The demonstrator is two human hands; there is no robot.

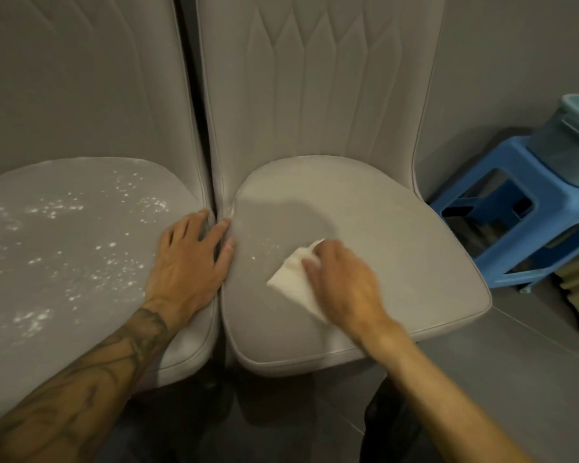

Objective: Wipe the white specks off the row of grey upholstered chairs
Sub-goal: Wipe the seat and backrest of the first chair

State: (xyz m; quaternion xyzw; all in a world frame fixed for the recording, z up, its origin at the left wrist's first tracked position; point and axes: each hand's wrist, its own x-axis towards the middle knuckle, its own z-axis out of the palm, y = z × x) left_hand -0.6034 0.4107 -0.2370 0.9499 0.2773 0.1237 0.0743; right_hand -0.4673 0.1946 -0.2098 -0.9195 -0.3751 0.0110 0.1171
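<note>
1. Two chairs stand side by side. The left grey upholstered seat [64, 228] and the right grey upholstered seat [398, 222] almost touch.
2. The left hand [191, 262] lies flat with fingers spread on the right edge of the left seat, its fingertips reaching the gap between the seats. It is probably bracing the person while they lean in.
3. The right hand [343, 282] grips a folded white cloth [290, 282] and presses it onto the right seat. The hand is blurred, which suggests a wiping stroke.
4. The white specks [111, 259] lie thick across the left seat, left of the left hand. A few faint ones remain on the right seat between the hands, just beyond the cloth.
5. A blue plastic stool [528, 225] stands on the floor at far right.
</note>
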